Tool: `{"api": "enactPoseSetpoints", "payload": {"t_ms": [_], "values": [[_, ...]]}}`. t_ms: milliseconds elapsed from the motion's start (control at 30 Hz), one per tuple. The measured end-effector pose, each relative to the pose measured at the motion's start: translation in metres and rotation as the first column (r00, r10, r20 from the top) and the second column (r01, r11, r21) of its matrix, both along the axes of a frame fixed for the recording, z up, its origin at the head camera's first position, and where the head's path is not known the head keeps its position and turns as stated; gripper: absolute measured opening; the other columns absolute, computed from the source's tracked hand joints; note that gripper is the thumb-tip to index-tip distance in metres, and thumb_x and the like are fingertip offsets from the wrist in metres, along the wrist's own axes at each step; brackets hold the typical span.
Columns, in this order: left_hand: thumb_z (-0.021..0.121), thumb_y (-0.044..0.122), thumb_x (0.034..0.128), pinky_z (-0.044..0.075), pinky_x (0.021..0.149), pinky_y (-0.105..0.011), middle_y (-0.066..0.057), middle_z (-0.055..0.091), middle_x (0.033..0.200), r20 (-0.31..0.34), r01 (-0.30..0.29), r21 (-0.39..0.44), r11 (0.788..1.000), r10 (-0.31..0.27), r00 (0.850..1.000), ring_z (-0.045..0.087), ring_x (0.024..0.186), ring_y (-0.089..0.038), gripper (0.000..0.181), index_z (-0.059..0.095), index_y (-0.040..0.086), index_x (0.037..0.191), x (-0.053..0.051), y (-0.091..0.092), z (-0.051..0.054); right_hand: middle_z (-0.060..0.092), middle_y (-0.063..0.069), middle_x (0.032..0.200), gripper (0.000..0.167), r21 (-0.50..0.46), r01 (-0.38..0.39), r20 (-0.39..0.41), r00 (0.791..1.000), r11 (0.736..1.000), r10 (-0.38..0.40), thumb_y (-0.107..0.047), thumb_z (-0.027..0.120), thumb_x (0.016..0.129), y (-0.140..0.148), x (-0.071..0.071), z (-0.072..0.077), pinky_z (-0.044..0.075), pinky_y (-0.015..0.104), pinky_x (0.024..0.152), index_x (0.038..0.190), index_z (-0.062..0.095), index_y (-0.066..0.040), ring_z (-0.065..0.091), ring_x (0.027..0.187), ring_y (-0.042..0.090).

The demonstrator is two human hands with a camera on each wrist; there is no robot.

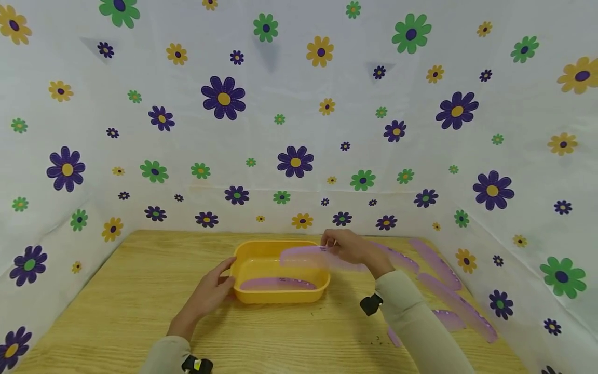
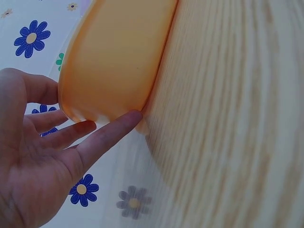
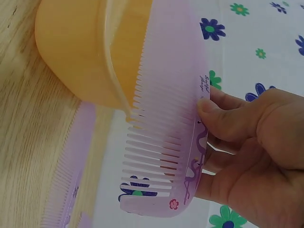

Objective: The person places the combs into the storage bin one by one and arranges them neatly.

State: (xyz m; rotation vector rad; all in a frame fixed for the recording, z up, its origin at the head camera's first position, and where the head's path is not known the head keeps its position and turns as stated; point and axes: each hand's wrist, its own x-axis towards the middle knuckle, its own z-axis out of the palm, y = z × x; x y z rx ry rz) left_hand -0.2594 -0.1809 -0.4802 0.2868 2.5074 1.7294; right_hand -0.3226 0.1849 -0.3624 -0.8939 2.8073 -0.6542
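Note:
A yellow plastic basin point(image 1: 280, 296) stands on the wooden table, with one purple comb point(image 1: 275, 283) lying inside it. At the basin's left end my left hand point(image 1: 211, 288) touches the rim and outer wall; in the left wrist view its fairly straight fingers point(image 2: 109, 137) spread along the basin point(image 2: 118, 57). My right hand point(image 1: 348, 246) pinches another translucent purple comb point(image 3: 164, 104) by its spine, thumb on the near face. This comb reaches over the basin's right side with its teeth turned down. Some right fingers are hidden behind it.
Right of the basin lie several more purple combs, among them one comb point(image 1: 458, 306) near the right edge and one comb point(image 1: 434, 262) farther back. My right sleeve covers part of another comb point(image 1: 448, 319). Flower-printed white cloth point(image 1: 299, 130) surrounds the wooden table point(image 1: 117, 311).

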Motion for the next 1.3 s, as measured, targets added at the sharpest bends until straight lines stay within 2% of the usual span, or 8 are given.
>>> {"api": "enactPoseSetpoints", "payload": {"t_ms": [233, 367, 500, 833, 1000, 1133, 1300], "values": [[0.045, 0.009, 0.1084, 0.065, 0.088, -0.04, -0.028, 0.028, 0.166, -0.007, 0.008, -0.01, 1.0, -0.008, 1.0, 0.055, 0.136, -0.048, 0.058, 0.026, 0.005, 0.163, -0.001, -0.001, -0.001, 0.069, 0.016, 0.108, 0.019, 0.066, -0.034, 0.015, 0.999, 0.997, 0.034, 0.008, 0.058, 0.098, -0.018, -0.015, 0.002, 0.06, 0.042, 0.096, 0.111, 0.066, -0.004, 0.063, 0.099, 0.025], [0.045, 0.009, 0.1083, 0.065, 0.089, -0.04, -0.028, 0.027, 0.166, -0.002, 0.005, -0.003, 1.0, -0.005, 1.0, 0.054, 0.137, -0.048, 0.058, 0.026, 0.005, 0.163, 0.0, -0.001, 0.0, 0.069, 0.014, 0.112, 0.021, 0.094, -0.005, 0.072, 0.997, 0.996, -0.002, 0.006, 0.059, 0.098, -0.029, -0.024, 0.004, 0.061, 0.039, 0.097, 0.111, 0.068, -0.007, 0.062, 0.1, 0.024], [0.045, 0.009, 0.1083, 0.065, 0.089, -0.039, -0.028, 0.028, 0.166, 0.002, 0.0, 0.002, 1.0, 0.0, 1.0, 0.054, 0.137, -0.047, 0.058, 0.026, 0.005, 0.163, 0.0, 0.0, 0.0, 0.068, 0.013, 0.113, 0.02, 0.112, 0.017, 0.121, 0.992, 0.994, -0.031, 0.002, 0.061, 0.099, -0.041, -0.03, 0.005, 0.063, 0.035, 0.092, 0.112, 0.069, -0.01, 0.061, 0.099, 0.023], [0.046, 0.009, 0.1086, 0.065, 0.089, -0.039, -0.027, 0.029, 0.166, -0.001, -0.009, -0.004, 1.0, 0.009, 1.0, 0.055, 0.136, -0.047, 0.057, 0.027, 0.007, 0.163, -0.001, -0.001, -0.004, 0.067, 0.012, 0.111, 0.025, 0.127, 0.022, 0.151, 0.988, 0.992, -0.041, 0.008, 0.063, 0.094, -0.066, -0.039, 0.002, 0.065, 0.029, 0.08, 0.11, 0.069, -0.01, 0.061, 0.096, 0.023], [0.046, 0.008, 0.1084, 0.065, 0.088, -0.038, -0.028, 0.029, 0.166, -0.007, -0.013, -0.009, 1.0, 0.013, 1.0, 0.056, 0.135, -0.047, 0.057, 0.027, 0.005, 0.162, -0.001, -0.001, -0.004, 0.067, 0.012, 0.111, 0.025, 0.132, 0.019, 0.165, 0.985, 0.991, -0.041, 0.009, 0.065, 0.092, -0.078, -0.045, 0.001, 0.064, 0.03, 0.085, 0.109, 0.069, -0.009, 0.06, 0.098, 0.023], [0.046, 0.008, 0.1084, 0.065, 0.088, -0.039, -0.029, 0.028, 0.166, -0.004, 0.006, 0.01, 1.0, -0.006, 1.0, 0.057, 0.134, -0.047, 0.057, 0.027, 0.004, 0.162, 0.001, -0.001, -0.004, 0.067, 0.011, 0.112, 0.022, 0.146, 0.033, 0.187, 0.98, 0.989, -0.06, 0.006, 0.065, 0.095, -0.087, -0.047, -0.003, 0.063, 0.034, 0.089, 0.108, 0.069, -0.011, 0.06, 0.099, 0.024], [0.047, 0.008, 0.108, 0.065, 0.086, -0.038, -0.028, 0.03, 0.165, -0.013, 0.004, 0.026, 1.0, -0.004, 1.0, 0.058, 0.133, -0.046, 0.057, 0.029, 0.005, 0.162, 0.0, -0.002, -0.002, 0.067, 0.011, 0.114, 0.019, 0.134, 0.027, 0.203, 0.978, 0.991, -0.054, 0.001, 0.062, 0.098, -0.098, -0.048, -0.007, 0.06, 0.038, 0.094, 0.109, 0.071, -0.011, 0.06, 0.101, 0.024]]}}
